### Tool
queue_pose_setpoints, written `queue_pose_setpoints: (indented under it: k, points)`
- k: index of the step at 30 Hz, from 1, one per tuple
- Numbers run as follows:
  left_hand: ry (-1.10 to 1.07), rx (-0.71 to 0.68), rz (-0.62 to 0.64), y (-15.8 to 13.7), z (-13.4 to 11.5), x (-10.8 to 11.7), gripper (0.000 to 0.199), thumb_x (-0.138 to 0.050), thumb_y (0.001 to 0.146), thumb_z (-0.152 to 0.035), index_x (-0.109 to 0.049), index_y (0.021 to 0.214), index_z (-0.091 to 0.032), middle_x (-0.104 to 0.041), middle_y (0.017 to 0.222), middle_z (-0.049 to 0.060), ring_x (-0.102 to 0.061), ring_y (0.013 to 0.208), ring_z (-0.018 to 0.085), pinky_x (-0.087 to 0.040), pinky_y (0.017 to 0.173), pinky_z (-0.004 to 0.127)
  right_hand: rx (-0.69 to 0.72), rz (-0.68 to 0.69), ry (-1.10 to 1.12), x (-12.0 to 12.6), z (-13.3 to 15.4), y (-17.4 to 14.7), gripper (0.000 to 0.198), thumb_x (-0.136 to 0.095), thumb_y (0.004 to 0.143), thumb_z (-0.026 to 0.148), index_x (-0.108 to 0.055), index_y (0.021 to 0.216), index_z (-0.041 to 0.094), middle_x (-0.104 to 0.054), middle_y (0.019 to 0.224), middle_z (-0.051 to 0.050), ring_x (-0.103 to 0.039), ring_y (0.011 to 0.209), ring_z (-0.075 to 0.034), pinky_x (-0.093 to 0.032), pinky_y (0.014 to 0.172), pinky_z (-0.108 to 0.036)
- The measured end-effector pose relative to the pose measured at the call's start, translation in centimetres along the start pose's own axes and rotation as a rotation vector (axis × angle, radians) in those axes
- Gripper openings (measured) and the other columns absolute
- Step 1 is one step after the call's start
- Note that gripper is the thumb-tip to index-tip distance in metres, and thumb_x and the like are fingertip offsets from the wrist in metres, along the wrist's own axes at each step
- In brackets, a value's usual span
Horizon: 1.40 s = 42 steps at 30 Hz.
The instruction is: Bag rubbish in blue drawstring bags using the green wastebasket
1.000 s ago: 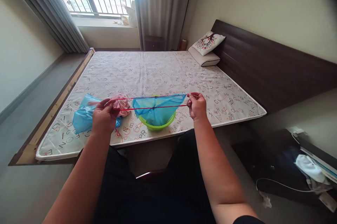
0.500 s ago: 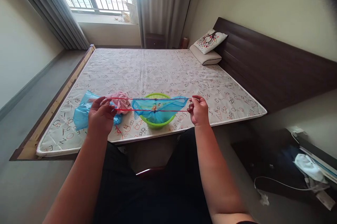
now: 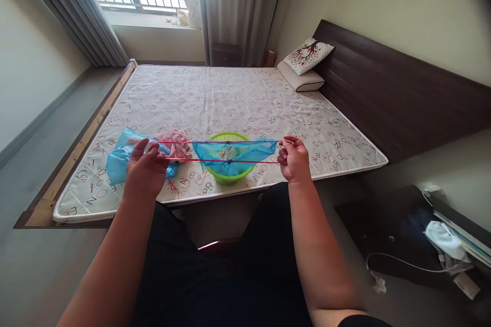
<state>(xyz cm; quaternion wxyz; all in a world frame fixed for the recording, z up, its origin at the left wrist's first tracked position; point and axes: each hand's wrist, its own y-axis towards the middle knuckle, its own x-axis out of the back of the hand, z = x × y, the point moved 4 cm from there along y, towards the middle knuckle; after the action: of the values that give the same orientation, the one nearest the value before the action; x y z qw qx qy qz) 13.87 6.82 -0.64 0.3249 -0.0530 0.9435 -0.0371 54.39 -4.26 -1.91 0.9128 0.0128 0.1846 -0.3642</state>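
Observation:
A blue drawstring trash bag (image 3: 257, 152) is stretched between my hands, its two red drawstrings (image 3: 180, 159) pulled out to the sides. On the left, my left hand (image 3: 148, 168) is closed on the string ends. My right hand (image 3: 294, 159) grips the other side, with the fingers pinched together. Directly behind and below the bag is a lime-green basket (image 3: 228, 179) at the mattress edge; I cannot tell how far the bag sits inside it. Some crumpled white and orange bits (image 3: 229, 153) show at the bag's mouth.
Behind my left hand lie another blue plastic bag (image 3: 118, 160) and a pink cloth (image 3: 178, 145) on the letter-patterned mattress (image 3: 215, 96). Pillows (image 3: 303, 79) rest by the dark headboard (image 3: 383, 71). A nightstand (image 3: 368, 230) with a cable stands at right.
Both hands have spread slightly further apart, mostly the right one moving right, and the strings stay taut. The white contents show more clearly. The view has tilted a little.

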Motion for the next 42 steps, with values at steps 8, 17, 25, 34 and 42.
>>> queue_pose_setpoints:
  k: [8, 17, 25, 34, 42]
  points:
    - [0.809, -0.339, 0.106, -3.0, -0.4, -3.8, 0.018, -0.082, 0.081, -0.021, -0.076, 0.098, -0.022, -0.075, 0.093, 0.001, -0.068, 0.074, 0.014, -0.055, 0.068, 0.024, 0.666, 0.137, -0.923, -2.6, 3.2, -3.6, 0.017, -0.063, 0.096, 0.033, -0.072, 0.107, 0.025, -0.063, 0.111, -0.009, -0.061, 0.092, -0.022, -0.056, 0.081, -0.037]
    - [0.942, -0.232, 0.614, -7.9, 3.3, -12.4, 0.019, -0.071, 0.091, -0.029, -0.075, 0.108, -0.022, -0.076, 0.085, 0.001, -0.066, 0.065, 0.014, -0.055, 0.064, 0.027, 0.623, 0.725, -0.831, -10.8, 3.8, -9.0, 0.037, -0.065, 0.097, 0.018, -0.071, 0.132, 0.027, -0.068, 0.13, -0.007, -0.064, 0.092, -0.016, -0.056, 0.081, -0.031]
    - [0.748, -0.044, 0.534, -6.5, 4.7, -10.5, 0.043, -0.084, 0.083, -0.039, -0.067, 0.117, -0.02, -0.074, 0.123, 0.009, -0.065, 0.059, 0.009, -0.056, 0.057, 0.025, 0.369, 0.608, -0.648, -10.1, 1.3, -6.7, 0.008, -0.071, 0.092, 0.029, -0.072, 0.091, 0.021, -0.073, 0.087, -0.002, -0.061, 0.075, -0.015, -0.047, 0.07, -0.029]
    - [0.689, 0.086, 0.751, -6.2, 8.4, -9.8, 0.058, -0.083, 0.084, -0.044, -0.064, 0.132, -0.019, -0.078, 0.097, 0.009, -0.071, 0.073, 0.018, -0.053, 0.058, 0.026, -0.178, 0.37, 0.005, -10.3, -0.4, -3.8, 0.022, -0.076, 0.083, 0.032, -0.058, 0.092, 0.022, -0.057, 0.068, 0.006, -0.039, 0.046, -0.005, -0.024, 0.042, -0.018]
    - [0.694, -0.321, 0.72, -5.9, 8.5, -10.2, 0.018, -0.076, 0.092, -0.039, -0.074, 0.093, -0.021, -0.068, 0.136, 0.012, -0.058, 0.137, 0.03, -0.043, 0.119, 0.048, -0.329, 0.432, 0.175, -11.2, -0.4, -4.1, 0.018, -0.069, 0.084, 0.018, -0.059, 0.097, 0.021, -0.059, 0.069, 0.006, -0.041, 0.045, -0.004, -0.02, 0.04, -0.015]
